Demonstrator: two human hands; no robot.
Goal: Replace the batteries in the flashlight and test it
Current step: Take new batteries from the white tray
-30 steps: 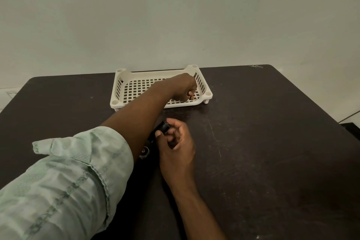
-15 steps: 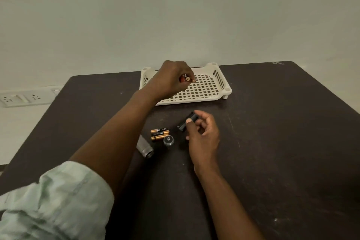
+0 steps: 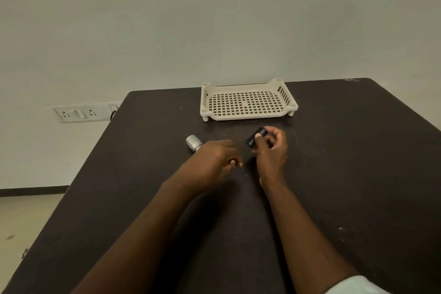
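Note:
My left hand [image 3: 212,160] is low over the dark table [image 3: 358,174], its fingers curled round small batteries [image 3: 235,163] whose coppery ends peek out. The silver flashlight body [image 3: 193,143] lies on the table just beyond that hand, partly hidden by it. My right hand [image 3: 270,150] pinches a black battery holder [image 3: 254,137] between thumb and fingers, tilted above the table. The other batteries and the cap seen earlier are hidden under my left hand.
A white perforated plastic tray [image 3: 207,100] stands at the table's far edge with nothing in it. A wall socket plate [image 3: 78,113] sits on the wall at left, beyond the table's left edge.
My left hand came back from the tray towards me with the batteries and now sits low beside the flashlight body. My right hand still holds the black holder. The camera view shifted.

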